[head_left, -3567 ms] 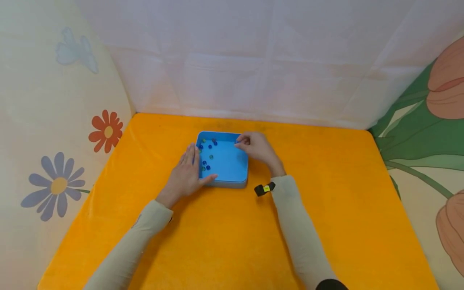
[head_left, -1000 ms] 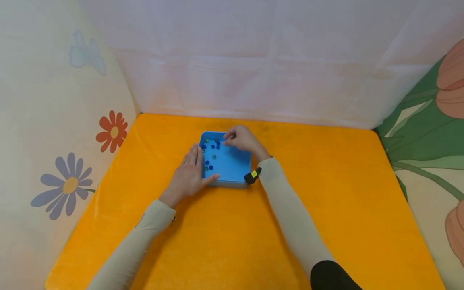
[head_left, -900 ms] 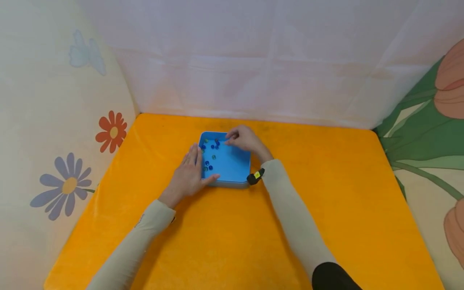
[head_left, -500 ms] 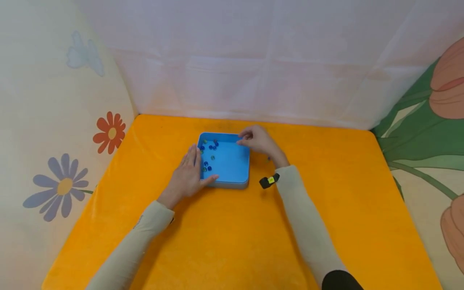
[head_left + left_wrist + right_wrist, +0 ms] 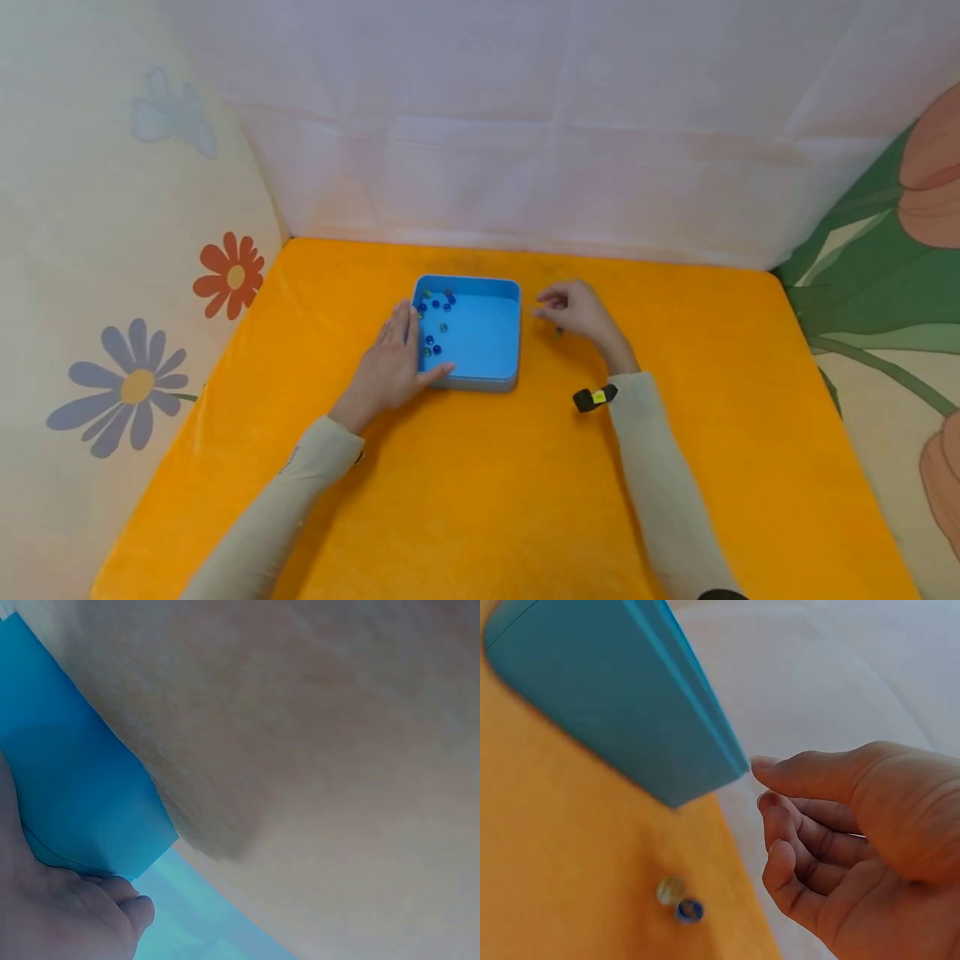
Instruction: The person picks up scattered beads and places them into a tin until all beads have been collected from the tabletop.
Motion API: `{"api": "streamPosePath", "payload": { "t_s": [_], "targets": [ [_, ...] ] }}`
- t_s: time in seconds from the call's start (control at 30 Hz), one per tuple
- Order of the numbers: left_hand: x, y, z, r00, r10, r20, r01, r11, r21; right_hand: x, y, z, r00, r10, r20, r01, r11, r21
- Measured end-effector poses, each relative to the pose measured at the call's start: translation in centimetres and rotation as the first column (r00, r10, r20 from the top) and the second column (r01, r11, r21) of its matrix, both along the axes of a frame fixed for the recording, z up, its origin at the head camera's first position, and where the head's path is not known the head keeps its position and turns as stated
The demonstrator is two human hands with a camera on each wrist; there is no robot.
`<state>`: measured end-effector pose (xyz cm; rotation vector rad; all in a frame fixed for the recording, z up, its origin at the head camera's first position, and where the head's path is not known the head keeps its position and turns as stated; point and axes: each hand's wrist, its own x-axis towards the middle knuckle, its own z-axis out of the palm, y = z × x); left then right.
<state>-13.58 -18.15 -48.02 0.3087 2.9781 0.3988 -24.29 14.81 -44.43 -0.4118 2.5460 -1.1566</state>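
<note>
A blue square box (image 5: 480,333) without a lid holds several small glass marbles (image 5: 437,350), mostly blue with some greenish ones, gathered toward its left side. My left hand (image 5: 386,358) lies along the box's left wall with straight fingers, its thumb at the front edge. To the right of the box my right hand (image 5: 581,312) hovers over the table, fingers loosely bent and holding nothing. In the right wrist view, thumb and forefinger stand apart. A yellowish marble (image 5: 670,890) and a blue marble (image 5: 689,910) lie on the cloth close below that hand.
An orange cloth (image 5: 480,483) covers the table. A white sheet (image 5: 525,125) hangs behind its back edge. Flower-printed panels stand at left and right. A small black device (image 5: 594,398) sits on my right wrist.
The blue marble my right hand pinched is let go among those in the box. The hand then moved right, out past the box's right wall. My left hand stayed put.
</note>
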Motion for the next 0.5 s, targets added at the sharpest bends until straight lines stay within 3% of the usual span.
{"api": "streamPosePath", "payload": {
  "t_s": [0.5],
  "targets": [
    [0.1, 0.2, 0.2, 1.0, 0.011, 0.01, -0.011, 1.0, -0.004, 1.7, 3.6, -3.7, 0.999, -0.04, 0.002, 0.04, 0.999, 0.023]
  ]
}}
